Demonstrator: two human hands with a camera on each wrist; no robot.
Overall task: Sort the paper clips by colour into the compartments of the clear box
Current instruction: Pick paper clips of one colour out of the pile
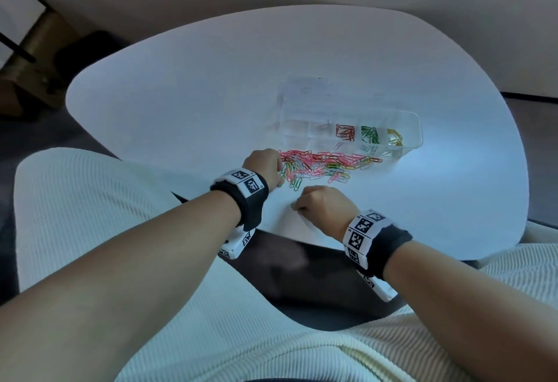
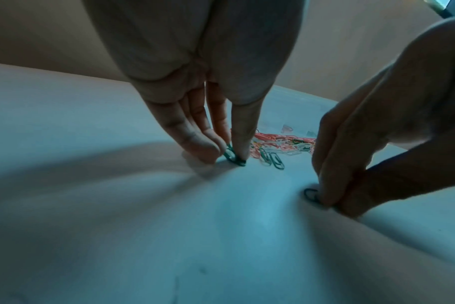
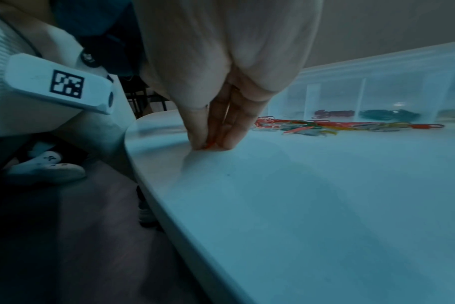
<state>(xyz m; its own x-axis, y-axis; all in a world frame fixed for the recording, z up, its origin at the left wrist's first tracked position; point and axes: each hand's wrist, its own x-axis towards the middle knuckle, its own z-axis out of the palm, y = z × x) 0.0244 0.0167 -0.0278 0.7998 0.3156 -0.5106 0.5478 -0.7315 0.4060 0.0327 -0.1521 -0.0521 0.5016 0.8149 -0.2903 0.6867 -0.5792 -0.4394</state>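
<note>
A white rounded counter (image 1: 181,85) is standing before a beige wall, carrying the clear box (image 1: 347,116), whose long axis is running left to right across the head view. Its near row of compartments is holding red paper clips (image 1: 345,132), green paper clips (image 1: 370,134) and yellow paper clips (image 1: 395,136), side by side. Just in front of the box, a mixed pile of paper clips (image 1: 326,164) is lying in a band parallel to it, mostly pink and red.

The left hand (image 1: 265,167) is reaching down at the pile's left end, fingers pinching a green clip (image 2: 233,156) against the counter. The right hand (image 1: 323,206) is sitting nearer the counter's edge, apart from the pile, fingertips bunched on another green clip (image 2: 310,194).
</note>
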